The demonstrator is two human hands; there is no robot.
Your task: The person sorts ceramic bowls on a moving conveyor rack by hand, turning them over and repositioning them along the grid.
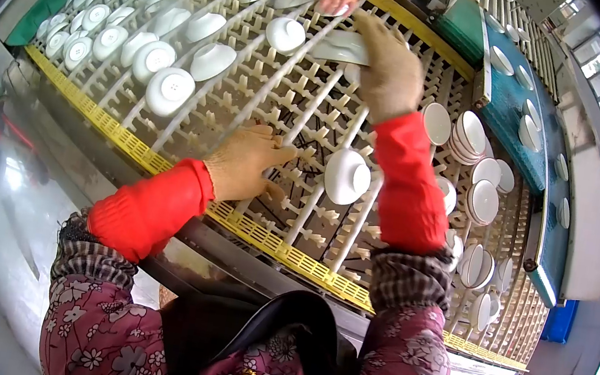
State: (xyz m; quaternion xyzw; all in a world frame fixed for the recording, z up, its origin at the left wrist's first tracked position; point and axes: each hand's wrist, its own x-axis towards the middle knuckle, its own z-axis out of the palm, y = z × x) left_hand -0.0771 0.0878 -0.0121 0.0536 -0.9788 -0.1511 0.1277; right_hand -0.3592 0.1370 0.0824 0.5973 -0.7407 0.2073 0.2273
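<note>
The gloved right hand point(391, 74) has its grip bent round one end of a white bowl point(337, 48), over the far part of the rack point(206, 117). The gloved left hand point(246, 163) is spread above the rack, and I see nothing in its grip. The bowl looks light, hard, slippery and easy to break, so its edge seems best to hold. It's smooth and shiny. The rack has long, pale rods point(355, 230) and a yellow, holey border point(287, 253).

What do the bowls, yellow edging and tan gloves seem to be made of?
Bowls: probably glazed ceramic, smooth white with a soft shine. Yellow edging: likely moulded plastic, evenly coloured and regularly slotted. Tan gloves: perhaps fabric or thin rubber, matte and wrinkled; weave unclear.
</note>
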